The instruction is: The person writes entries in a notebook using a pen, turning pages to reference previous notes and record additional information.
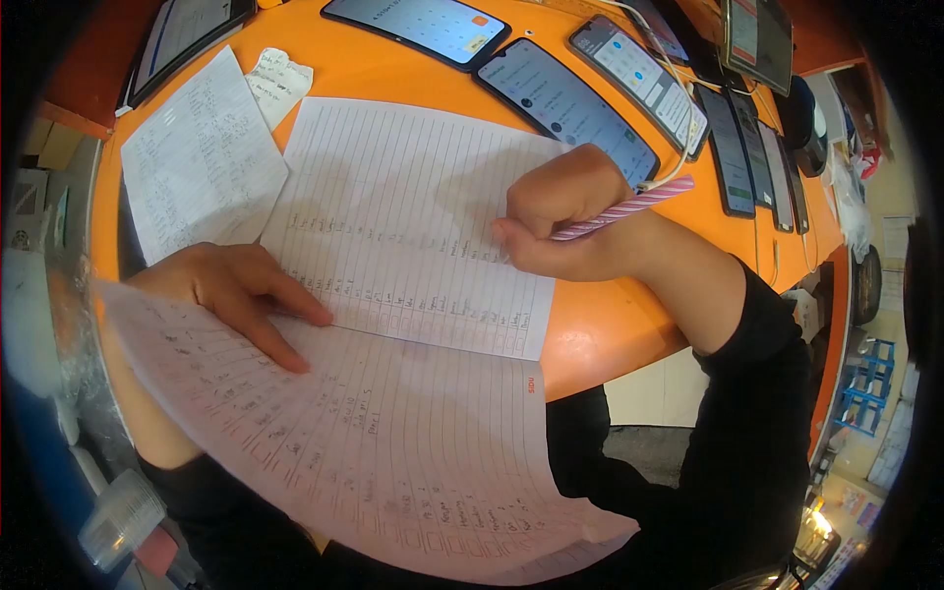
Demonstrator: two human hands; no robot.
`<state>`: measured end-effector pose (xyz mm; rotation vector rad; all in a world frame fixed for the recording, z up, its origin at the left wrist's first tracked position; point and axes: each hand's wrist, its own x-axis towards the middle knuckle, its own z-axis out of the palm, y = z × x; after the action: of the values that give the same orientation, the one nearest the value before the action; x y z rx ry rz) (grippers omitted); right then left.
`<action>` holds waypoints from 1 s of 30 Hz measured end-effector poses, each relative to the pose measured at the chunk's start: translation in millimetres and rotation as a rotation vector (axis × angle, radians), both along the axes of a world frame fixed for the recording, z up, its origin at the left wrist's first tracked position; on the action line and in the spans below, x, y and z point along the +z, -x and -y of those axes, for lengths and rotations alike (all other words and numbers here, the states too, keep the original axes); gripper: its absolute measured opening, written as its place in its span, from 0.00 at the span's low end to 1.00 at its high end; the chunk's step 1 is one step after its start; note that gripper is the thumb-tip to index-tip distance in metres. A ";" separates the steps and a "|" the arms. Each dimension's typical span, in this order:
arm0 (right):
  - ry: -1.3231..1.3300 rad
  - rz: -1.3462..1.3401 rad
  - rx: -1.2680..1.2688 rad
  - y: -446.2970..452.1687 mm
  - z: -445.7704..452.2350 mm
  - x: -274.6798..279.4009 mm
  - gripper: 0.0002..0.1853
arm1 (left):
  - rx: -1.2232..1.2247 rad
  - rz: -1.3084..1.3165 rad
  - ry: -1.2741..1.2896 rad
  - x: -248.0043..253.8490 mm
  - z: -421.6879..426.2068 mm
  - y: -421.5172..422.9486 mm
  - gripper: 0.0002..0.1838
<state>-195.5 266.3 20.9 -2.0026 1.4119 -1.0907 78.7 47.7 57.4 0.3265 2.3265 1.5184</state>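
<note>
An open lined notebook (413, 197) with handwritten columns lies turned sideways on the orange table. Its near page curls over the table's front edge. My right hand (570, 211) is closed around a pink and white striped pen (629, 208) and rests on the right part of the far page; the pen's tip is hidden by the fingers. At the notebook's left side my left hand (241, 295) lies with its fingers spread across the fold, partly beneath the raised near page. Nothing shows between its fingers.
A written sheet (197, 157) and a torn note (280, 84) lie at the left on the orange table (610, 334). Several phones with lit screens, among them one (565, 103) touching the notebook's far side, stretch along the back and right, with white cables between them.
</note>
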 end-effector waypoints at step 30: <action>0.071 -0.055 0.003 1.1 2.8 -2.6 0.19 | -0.002 -0.001 -0.065 -3.6 1.2 -1.1 0.15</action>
<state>-196.6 263.5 18.2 -2.0988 1.4159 -1.1066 79.8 46.5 53.8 0.3456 2.2802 1.5955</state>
